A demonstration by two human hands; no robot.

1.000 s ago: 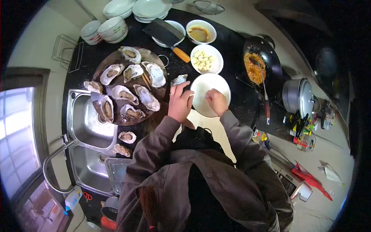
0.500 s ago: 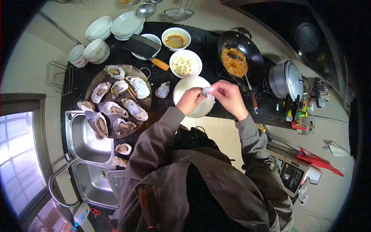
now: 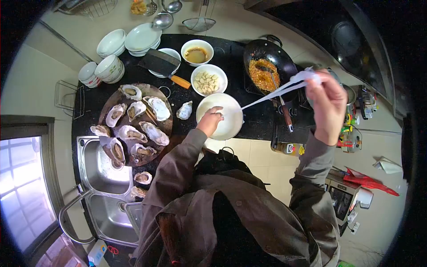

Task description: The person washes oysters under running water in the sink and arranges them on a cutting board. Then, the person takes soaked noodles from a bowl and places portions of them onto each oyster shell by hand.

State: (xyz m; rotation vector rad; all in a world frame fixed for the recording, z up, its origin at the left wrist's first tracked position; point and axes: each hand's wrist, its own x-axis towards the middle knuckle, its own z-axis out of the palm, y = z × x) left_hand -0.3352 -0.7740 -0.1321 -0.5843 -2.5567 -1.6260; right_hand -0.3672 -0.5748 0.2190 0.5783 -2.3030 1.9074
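Note:
My right hand is raised to the right over the counter, its fingers closed on a bunch of whitish translucent strands. I cannot make out whether these are noodles or thin plastic. They stretch down leftward, and the low end hangs by the rim of a large white bowl. Over that bowl's left side is my left hand, fingers apart and holding nothing visible. Behind it stands a white bowl of peeled garlic cloves. Beside the large bowl, to the left, lies a single oyster shell.
Several opened oysters lie on a round board by the steel sink. A cleaver rests across a bowl. A wok holds chopped orange-brown food and a ladle, whose handle sticks out toward me.
Both hands were together over the large bowl, pinching a small whitish bunch. My right hand has swung up and right, drawing the strands out long; my left hand has let go and lowered.

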